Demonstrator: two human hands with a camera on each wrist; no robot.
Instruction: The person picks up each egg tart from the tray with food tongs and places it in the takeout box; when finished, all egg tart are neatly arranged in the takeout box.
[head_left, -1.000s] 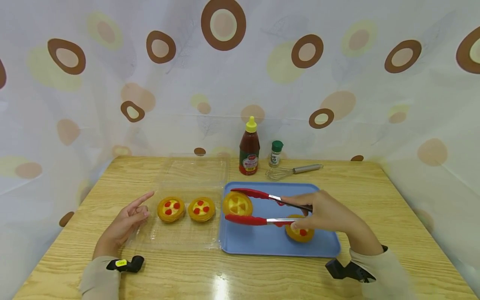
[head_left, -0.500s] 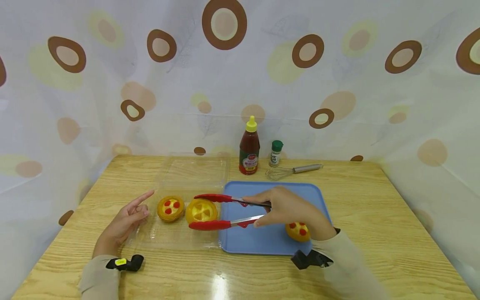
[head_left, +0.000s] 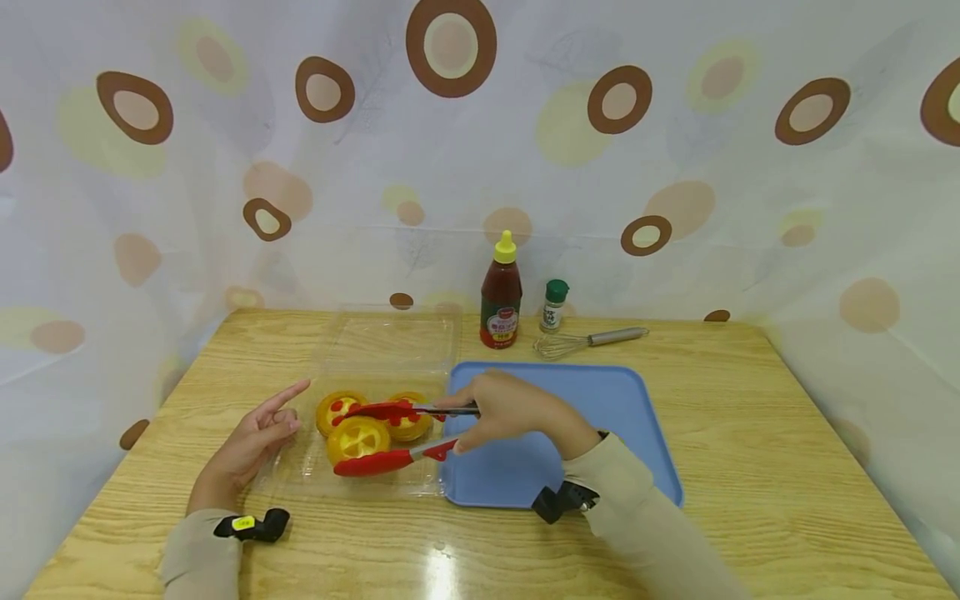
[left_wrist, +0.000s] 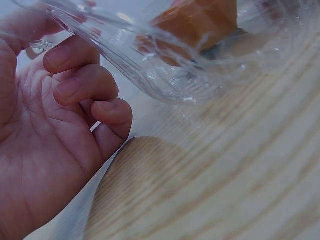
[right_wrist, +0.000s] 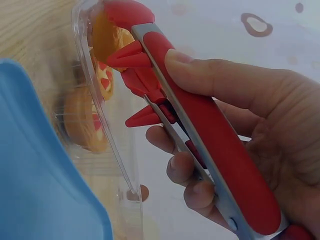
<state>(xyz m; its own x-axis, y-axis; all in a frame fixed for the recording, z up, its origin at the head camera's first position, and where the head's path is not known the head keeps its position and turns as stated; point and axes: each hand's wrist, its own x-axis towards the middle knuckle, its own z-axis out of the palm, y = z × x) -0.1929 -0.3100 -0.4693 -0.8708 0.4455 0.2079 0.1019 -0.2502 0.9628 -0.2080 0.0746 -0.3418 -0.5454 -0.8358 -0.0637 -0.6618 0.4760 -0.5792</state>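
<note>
held tart: left of the frame's centre, over the clear box; round, so no long axis; its height above the box floor i cannot tell
tongs: tips on opposite sides of that tart; long axis runs from the right grip toward the lower left of the frame
right grip: clamped on the tongs; the held tart lies leftward and a little lower
left grip: index finger out, others bent; by the box's left edge, nearer the held tart; box contact unclear
clearance: left tart partly hidden behind the held one; right tart to its upper right; likely the left one is the snag
</note>
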